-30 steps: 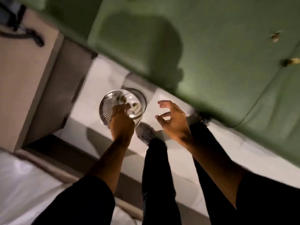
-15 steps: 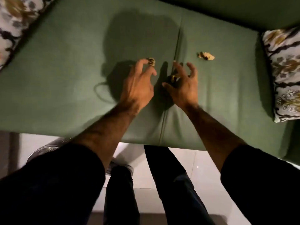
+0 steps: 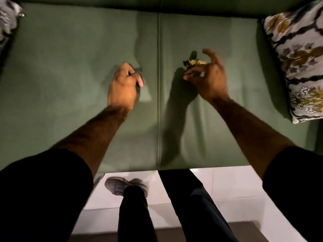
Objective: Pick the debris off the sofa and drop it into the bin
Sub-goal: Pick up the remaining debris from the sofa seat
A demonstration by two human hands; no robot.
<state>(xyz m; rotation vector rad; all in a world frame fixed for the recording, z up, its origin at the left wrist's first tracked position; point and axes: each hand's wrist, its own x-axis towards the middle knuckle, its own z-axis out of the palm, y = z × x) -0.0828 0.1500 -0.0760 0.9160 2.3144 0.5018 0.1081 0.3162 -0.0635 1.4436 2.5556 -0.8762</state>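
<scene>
The green sofa (image 3: 70, 70) fills the upper view, with a seam down its middle. My left hand (image 3: 123, 86) hovers left of the seam, curled into a fist; whatever it holds is hidden inside. My right hand (image 3: 208, 77) is right of the seam and pinches a small yellowish scrap (image 3: 193, 73) between thumb and fingers, its index finger raised. A crumpled yellow-and-dark piece of debris (image 3: 194, 62) lies on the seat just beyond those fingertips. I cannot make out the bin.
A patterned cushion (image 3: 298, 63) leans at the sofa's right end, and another (image 3: 7, 20) shows at the far left. Below the sofa's front edge are white floor tiles (image 3: 230, 186), my dark trouser legs and a grey shoe (image 3: 118, 186).
One second ago both hands were over the bin on the floor. Since then they went to the sofa; the left closed over the scrap by the seam, the right shifted toward the crumpled piece.
</scene>
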